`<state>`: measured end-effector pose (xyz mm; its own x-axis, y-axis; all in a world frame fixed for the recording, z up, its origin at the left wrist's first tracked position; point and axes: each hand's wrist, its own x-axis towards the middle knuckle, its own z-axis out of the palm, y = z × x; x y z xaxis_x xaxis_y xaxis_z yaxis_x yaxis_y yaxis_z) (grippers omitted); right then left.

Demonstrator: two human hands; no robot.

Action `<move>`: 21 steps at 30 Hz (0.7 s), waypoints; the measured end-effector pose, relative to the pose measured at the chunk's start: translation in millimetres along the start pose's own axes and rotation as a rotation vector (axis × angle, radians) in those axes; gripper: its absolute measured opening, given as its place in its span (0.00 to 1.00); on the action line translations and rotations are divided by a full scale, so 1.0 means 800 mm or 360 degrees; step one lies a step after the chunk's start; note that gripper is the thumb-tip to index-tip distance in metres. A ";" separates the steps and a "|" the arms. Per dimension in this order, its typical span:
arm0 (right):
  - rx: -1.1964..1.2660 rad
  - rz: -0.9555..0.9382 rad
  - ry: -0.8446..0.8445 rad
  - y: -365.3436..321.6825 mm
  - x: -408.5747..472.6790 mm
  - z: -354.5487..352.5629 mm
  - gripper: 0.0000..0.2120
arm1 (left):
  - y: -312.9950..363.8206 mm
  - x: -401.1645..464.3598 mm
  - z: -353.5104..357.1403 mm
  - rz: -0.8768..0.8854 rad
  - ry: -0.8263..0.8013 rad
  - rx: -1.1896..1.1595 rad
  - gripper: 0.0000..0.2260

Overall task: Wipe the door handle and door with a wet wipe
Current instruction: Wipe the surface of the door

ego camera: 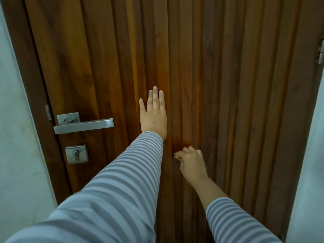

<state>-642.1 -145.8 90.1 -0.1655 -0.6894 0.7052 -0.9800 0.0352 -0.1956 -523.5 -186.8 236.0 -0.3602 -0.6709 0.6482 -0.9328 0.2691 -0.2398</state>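
Note:
The brown wooden door (236,85) with vertical slats fills the view. Its silver lever handle (84,126) sits at the left, with a square keyhole plate (76,153) below it. My left hand (154,114) lies flat on the door with its fingers pointing up, right of the handle and apart from it. My right hand (192,163) is lower and to the right, its fingers curled and pinched against a slat. The wet wipe is hidden under those fingers. A darker, damp-looking patch (181,142) shows just above them.
A pale wall (15,137) borders the door frame on the left, and another pale wall (308,172) on the right. A metal hinge (320,51) sits at the door's right edge. Both of my sleeves are grey-and-white striped.

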 end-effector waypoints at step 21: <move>0.0240 0.0011 0.0740 -0.037 0.219 -0.194 0.10 | 0.004 0.000 0.000 -0.0038 -0.0052 -0.0040 0.45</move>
<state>-658.8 -155.3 325.6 -0.2370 -0.2920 0.9266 -0.9577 -0.0901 -0.2734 -526.2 -185.7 235.2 -0.3387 -0.6993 0.6294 -0.9405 0.2699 -0.2063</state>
